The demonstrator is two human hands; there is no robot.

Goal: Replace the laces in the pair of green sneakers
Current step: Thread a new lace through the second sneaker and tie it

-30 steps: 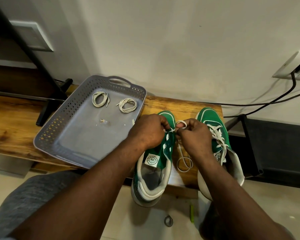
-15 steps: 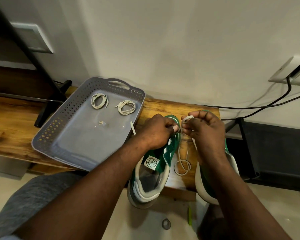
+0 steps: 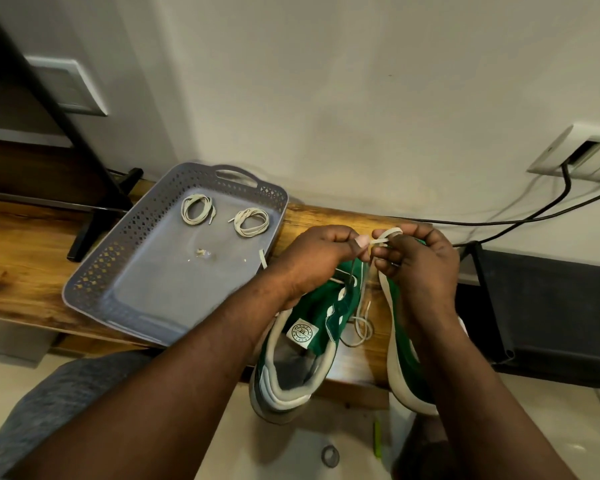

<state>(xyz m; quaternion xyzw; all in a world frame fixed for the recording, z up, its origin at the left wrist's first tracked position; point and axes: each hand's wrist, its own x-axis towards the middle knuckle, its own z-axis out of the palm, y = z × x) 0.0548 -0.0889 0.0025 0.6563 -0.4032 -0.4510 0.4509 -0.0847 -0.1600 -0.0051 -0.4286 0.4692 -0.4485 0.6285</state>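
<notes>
Two green sneakers stand heel-toward-me on a wooden bench. The left sneaker has its tongue and eyelets showing. My forearm covers most of the right sneaker. Above the left sneaker's toe, my left hand and my right hand both pinch a white lace. The lace runs down from my fingers and ends in a loose loop on the bench between the shoes. Two coiled white laces lie in a grey tray to the left.
The wooden bench runs along a white wall. A black stand leg stands left of the tray. Black cables run from a wall socket at right. A dark rack sits right of the bench. A small ring lies on the floor.
Both hands have lifted up and away from the left sneaker's eyelets, drawing the white lace upward. My right forearm now covers the right sneaker.
</notes>
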